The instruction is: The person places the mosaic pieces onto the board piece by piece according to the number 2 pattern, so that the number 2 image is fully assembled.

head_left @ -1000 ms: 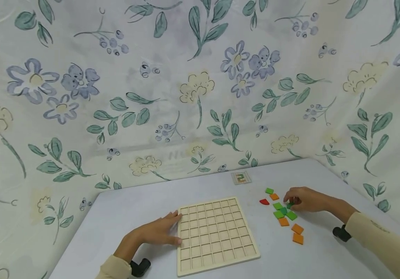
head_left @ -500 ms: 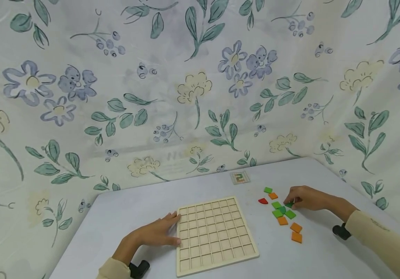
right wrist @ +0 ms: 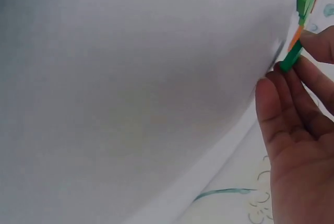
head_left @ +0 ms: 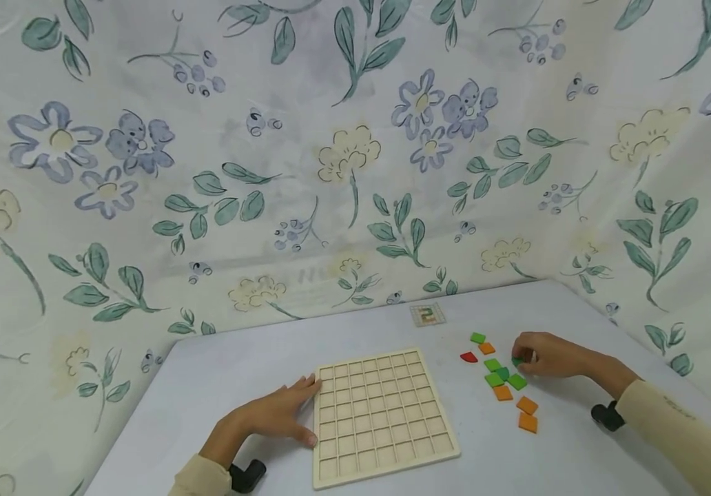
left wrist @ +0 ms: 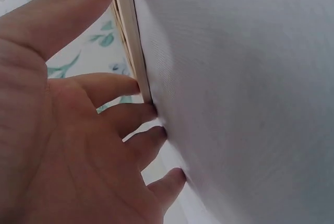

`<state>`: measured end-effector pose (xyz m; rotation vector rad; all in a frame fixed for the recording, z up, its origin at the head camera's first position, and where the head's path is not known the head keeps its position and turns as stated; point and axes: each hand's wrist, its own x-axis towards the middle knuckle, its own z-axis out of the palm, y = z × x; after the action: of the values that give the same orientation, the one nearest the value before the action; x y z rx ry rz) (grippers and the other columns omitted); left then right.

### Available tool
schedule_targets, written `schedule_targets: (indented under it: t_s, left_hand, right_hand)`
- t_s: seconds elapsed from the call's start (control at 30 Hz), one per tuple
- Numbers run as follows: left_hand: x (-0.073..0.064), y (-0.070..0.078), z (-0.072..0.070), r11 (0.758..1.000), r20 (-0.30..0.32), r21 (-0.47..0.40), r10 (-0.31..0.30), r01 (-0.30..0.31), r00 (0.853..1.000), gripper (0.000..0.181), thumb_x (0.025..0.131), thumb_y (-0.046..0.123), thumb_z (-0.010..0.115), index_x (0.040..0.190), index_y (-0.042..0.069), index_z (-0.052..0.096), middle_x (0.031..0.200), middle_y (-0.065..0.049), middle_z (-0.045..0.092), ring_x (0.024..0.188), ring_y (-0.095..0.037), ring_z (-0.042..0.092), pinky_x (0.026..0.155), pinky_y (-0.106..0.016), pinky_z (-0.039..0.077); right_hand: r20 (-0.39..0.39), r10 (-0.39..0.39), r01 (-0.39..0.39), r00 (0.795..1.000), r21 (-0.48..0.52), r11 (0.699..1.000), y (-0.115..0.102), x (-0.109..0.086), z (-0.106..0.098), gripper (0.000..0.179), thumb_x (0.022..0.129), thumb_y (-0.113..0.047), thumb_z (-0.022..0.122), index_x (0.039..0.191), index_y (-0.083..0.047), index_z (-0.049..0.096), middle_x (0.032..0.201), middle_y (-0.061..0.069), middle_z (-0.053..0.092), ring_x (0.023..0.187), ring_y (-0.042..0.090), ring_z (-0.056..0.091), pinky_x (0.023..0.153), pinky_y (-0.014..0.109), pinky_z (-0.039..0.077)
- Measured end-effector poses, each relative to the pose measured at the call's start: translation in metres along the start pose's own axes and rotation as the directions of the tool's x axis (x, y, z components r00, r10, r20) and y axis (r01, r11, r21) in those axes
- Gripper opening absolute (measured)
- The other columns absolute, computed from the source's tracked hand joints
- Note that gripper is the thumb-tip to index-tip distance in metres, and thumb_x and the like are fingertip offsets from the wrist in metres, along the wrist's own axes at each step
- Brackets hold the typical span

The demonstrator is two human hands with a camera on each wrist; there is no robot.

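Note:
A pale wooden board with a grid of recessed squares lies on the white table. My left hand rests at its left edge, fingers spread; in the left wrist view the fingertips touch the board's side and the tabletop. To the right of the board, my right hand pinches a dark green tile between thumb and fingers, low over the table. Beside that hand lie loose tiles: several light green tiles, a darker green piece, several orange tiles and a red curved piece.
A small card printed with a grid and a coloured figure lies near the table's back edge. Behind the table hangs a floral cloth, which also closes off the right side.
The right hand has shifted slightly to the right and keeps hold of the dark green tile. My left thumb has drawn back a little at the board's edge. The other tiles stay put.

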<state>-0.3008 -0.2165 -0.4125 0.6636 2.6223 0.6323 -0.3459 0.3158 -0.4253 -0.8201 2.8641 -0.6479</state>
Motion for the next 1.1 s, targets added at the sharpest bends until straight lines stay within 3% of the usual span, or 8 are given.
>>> schedule_targets:
  t_s: [0.23, 0.47, 0.7, 1.1]
  left_hand:
    - [0.006, 0.0, 0.003, 1.0, -0.005, 0.02, 0.01, -0.01, 1.0, 0.114, 0.068, 0.046, 0.086, 0.155, -0.001, 0.03, 0.164, -0.024, 0.018, 0.154, -0.04, 0.017, 0.123, -0.064, 0.011]
    - [0.007, 0.002, 0.003, 0.999, 0.004, 0.033, 0.005, -0.005, 1.0, 0.113, 0.069, 0.046, 0.086, 0.155, -0.002, 0.03, 0.164, -0.024, 0.018, 0.154, -0.038, 0.017, 0.123, -0.063, 0.012]
    - [0.005, 0.001, -0.001, 0.999, 0.007, 0.032, -0.005, 0.005, 1.0, 0.113, 0.071, 0.046, 0.085, 0.155, -0.002, 0.028, 0.164, -0.026, 0.015, 0.154, -0.039, 0.016, 0.123, -0.064, 0.01]
    - [-0.003, 0.001, 0.002, 1.0, 0.013, 0.017, -0.001, 0.001, 1.0, 0.112, 0.073, 0.044, 0.085, 0.156, -0.002, 0.026, 0.165, -0.026, 0.014, 0.154, -0.041, 0.014, 0.123, -0.064, 0.009]
  right_hand:
    - [-0.025, 0.015, -0.015, 1.0, 0.003, 1.0, -0.001, 0.001, -0.005, 0.016, 0.087, -0.008, 0.072, 0.103, -0.01, 0.069, 0.092, -0.006, 0.064, 0.079, 0.005, 0.055, 0.071, 0.018, 0.054]
    - [-0.027, -0.056, 0.057, 0.998, 0.037, 0.998, -0.005, 0.006, -0.01, 0.017, 0.088, -0.007, 0.07, 0.103, -0.013, 0.072, 0.093, -0.006, 0.063, 0.079, 0.004, 0.054, 0.072, 0.017, 0.054]
    - [-0.04, -0.12, 0.122, 0.992, 0.055, 0.991, -0.017, 0.019, -0.013, 0.016, 0.089, -0.006, 0.07, 0.105, -0.007, 0.071, 0.1, 0.002, 0.069, 0.081, 0.004, 0.058, 0.073, 0.018, 0.056]
    - [-0.031, -0.191, 0.193, 0.981, 0.095, 0.977, -0.038, 0.035, 0.0, 0.011, 0.09, -0.007, 0.071, 0.101, -0.007, 0.07, 0.096, 0.002, 0.069, 0.078, 0.003, 0.06, 0.07, 0.019, 0.057]
